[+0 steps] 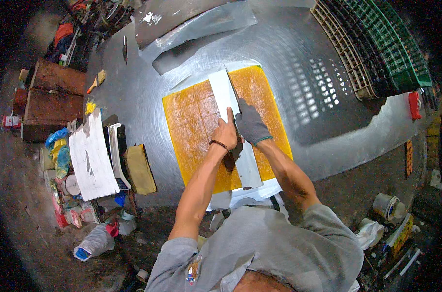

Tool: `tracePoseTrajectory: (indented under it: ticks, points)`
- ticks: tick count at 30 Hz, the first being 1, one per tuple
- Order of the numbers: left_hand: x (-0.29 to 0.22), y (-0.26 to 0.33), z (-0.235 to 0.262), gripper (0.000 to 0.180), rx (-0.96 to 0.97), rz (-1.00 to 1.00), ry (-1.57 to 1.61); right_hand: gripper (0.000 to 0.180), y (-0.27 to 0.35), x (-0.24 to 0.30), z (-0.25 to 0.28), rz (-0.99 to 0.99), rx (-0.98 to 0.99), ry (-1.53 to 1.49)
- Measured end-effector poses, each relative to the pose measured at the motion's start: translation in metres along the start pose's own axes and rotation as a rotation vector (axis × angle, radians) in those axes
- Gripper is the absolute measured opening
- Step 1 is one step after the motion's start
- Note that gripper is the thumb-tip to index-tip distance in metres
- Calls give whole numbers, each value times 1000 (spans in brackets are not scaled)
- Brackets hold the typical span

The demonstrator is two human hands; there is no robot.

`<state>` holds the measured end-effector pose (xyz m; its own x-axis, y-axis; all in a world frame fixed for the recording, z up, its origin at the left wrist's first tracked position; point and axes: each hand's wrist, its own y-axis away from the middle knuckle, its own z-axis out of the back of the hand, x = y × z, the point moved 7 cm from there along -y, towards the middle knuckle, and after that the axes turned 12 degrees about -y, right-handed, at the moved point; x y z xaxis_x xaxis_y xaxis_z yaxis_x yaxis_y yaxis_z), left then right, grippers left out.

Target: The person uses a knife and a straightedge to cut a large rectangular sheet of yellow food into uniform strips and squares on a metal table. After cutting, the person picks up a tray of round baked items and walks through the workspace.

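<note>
A flat, glossy amber slab (192, 124) with yellow edges lies on a pale sheet (273, 189) on the metal table. Straight lines score its left part into squares. Across the slab, slightly tilted, runs a long flat metal straightedge (250, 169). My bare left hand (224, 135), with a dark bead bracelet at the wrist, presses on the straightedge, its fingers apart. Wearing a grey glove, my right hand (252, 124) is closed around a knife (230, 85). The thin blade points away from me along the straightedge's right edge; the handle is mostly hidden by the glove.
Plastic crates (345, 53) stand at the far right. A brush (97, 81) and another knife (125, 50) lie at the left, near a metal sheet (201, 31). A white board (92, 158) and a yellowish block (140, 169) sit at the near left. A bucket (389, 207) stands lower right.
</note>
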<state>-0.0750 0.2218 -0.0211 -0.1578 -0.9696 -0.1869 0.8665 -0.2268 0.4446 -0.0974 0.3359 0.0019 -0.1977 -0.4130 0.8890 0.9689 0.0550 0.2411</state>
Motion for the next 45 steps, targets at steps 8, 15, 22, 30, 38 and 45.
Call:
tracePoseTrajectory:
  ticks: [8, 15, 22, 30, 38, 45]
  points:
    - [2, -4, -4, 125, 25, -4, -29, 46, 9, 6, 2, 116, -40, 20]
    - [5, -7, -12, 107, -6, -49, -9, 46, -14, 10, -2, 62, -45, 79]
    - [8, -10, -15, 101, -24, -60, -8, 43, 15, 20, 6, -29, -9, 9]
    - [11, -10, -14, 101, -34, -57, -13, 37, 32, 11, 1, -45, 14, 49]
    - [3, -8, -9, 95, -3, -63, 5, 33, 11, 3, 4, -47, 4, 30]
    - [10, -22, -19, 91, -19, -82, -43, 40, 37, -17, -3, -4, -20, 50]
